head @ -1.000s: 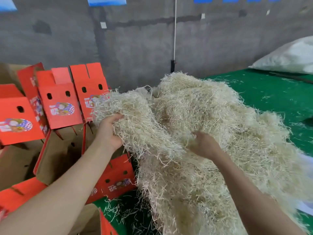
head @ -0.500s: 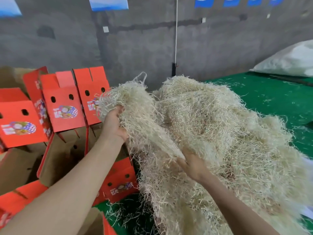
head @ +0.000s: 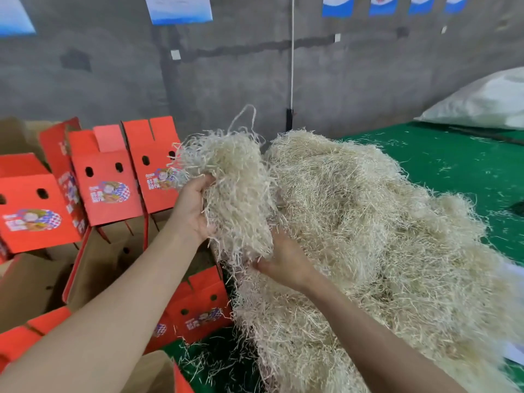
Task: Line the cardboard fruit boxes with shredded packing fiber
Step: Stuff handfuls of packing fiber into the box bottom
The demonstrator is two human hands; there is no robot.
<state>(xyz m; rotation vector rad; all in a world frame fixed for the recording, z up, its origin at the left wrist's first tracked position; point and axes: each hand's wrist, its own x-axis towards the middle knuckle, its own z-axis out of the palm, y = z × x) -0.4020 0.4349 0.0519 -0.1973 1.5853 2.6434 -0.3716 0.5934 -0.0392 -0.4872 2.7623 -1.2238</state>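
Strands are linking my pale shredded-fiber clump (head: 238, 194) to the straw-coloured heap (head: 368, 236) at three o'clock, so a tug could be dragging extra along or scattering it. My left hand (head: 192, 211) is gripping the clump's side, my right hand (head: 283, 259) clutching its foot. Its long axis is running twelve-to-six, beside red cardboard boxes (head: 105, 177) at nine o'clock.

A pile (head: 382, 236) of fiber lies on the counter (head: 453, 160) at right. Boxes (head: 105, 177) stand in rows to its left, with one more low down, just beside the pile's near edge. Between boxes and pile, the left hand (head: 190, 211) grips a clump (head: 235, 194) from the side and the right hand (head: 286, 259) grips it from below. A sack (head: 482, 100) lies far right, before the wall (head: 255, 80).
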